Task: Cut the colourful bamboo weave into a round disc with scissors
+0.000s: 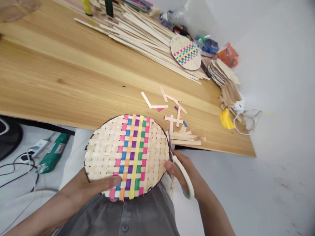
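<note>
In front of my body I see a round woven mat of pale strips, crossed by a band of pink, blue, orange, purple, yellow and green. My left hand grips its lower left edge, thumb on top and the other fingers mostly hidden beneath. A pair of scissors with white handles is in my right hand, its blades pointing away from me along the mat's right edge. My right thumb also rests on the mat's rim. Cut scraps of strip lie on the table just beyond.
Long pale strips lie along the far side of the wooden table. A smaller woven round rests on them. Further right are stacked woven pieces, an orange packet and yellow material. A power strip lies below left.
</note>
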`<state>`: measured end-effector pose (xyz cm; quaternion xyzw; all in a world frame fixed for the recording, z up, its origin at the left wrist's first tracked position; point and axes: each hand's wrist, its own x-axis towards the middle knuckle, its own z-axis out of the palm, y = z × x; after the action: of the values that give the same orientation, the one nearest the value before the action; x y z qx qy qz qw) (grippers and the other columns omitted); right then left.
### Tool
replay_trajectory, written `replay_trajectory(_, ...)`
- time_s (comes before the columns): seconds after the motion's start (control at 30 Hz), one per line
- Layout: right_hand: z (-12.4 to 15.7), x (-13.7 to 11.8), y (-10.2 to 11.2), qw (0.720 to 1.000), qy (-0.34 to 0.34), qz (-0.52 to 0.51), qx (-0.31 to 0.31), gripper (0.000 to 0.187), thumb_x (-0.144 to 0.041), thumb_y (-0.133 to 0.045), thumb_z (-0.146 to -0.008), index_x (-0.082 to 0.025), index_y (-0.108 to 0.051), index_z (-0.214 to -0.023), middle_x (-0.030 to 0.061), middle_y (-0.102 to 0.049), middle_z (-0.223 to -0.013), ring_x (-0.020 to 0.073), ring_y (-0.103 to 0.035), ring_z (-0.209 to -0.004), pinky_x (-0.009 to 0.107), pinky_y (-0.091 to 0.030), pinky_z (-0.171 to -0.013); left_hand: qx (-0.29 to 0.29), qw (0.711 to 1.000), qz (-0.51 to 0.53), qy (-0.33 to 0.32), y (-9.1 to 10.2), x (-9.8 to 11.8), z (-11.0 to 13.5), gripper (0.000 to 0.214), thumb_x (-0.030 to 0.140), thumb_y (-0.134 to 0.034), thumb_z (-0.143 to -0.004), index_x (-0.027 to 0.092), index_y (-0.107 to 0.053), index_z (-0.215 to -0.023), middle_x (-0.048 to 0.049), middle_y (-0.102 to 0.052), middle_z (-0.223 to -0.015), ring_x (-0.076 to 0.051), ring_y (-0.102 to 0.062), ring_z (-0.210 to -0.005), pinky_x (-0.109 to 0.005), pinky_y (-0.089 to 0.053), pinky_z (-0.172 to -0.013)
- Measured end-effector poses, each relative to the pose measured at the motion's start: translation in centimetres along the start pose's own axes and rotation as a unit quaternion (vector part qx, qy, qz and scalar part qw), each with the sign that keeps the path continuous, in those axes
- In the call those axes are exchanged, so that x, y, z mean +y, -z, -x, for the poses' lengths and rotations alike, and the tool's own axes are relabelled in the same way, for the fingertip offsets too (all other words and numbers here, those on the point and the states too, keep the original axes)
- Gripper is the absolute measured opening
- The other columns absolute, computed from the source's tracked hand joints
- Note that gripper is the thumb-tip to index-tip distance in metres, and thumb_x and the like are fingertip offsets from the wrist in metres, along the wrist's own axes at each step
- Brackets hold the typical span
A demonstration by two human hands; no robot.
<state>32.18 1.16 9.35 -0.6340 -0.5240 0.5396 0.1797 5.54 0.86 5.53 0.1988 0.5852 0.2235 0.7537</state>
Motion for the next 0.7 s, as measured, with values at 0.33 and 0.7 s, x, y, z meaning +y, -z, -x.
replay_trajectory(0.33,-0.3,0.5,-1.0,0.996,-0.042,-0.052,0.058,0.052,-0.069,-0.057,-0.082,-0.022,-0.046,-0.064,-0.0044,-0.042,-0.051,0.0114,-0.041,-0.047,0.024,-0.034,-0.044,0.007,0.999,-0.038,-0.005,0.0,0.0,-0.3,0.088,0.048,-0.088,-0.059,0.028,-0.057,-0.138,-0.0088,-0.074,-0.123,-0.037,-0.069,-0.111,-0.043,-0.058,-0.093)
replay_trajectory(0.7,-0.3,1.7,-1.5,0.990,-0.079,-0.071,0.094,0.054,-0.067,-0.067,-0.076,-0.023,-0.041,-0.059,-0.0072,-0.036,-0.045,0.0080,-0.034,-0.034,0.021,-0.027,-0.030,-0.019,0.999,-0.032,-0.021,-0.1,0.2,-0.5,0.091,0.047,-0.089,-0.056,0.029,-0.057,-0.140,-0.0088,-0.076,-0.119,-0.038,-0.069,-0.112,-0.042,-0.058,-0.093)
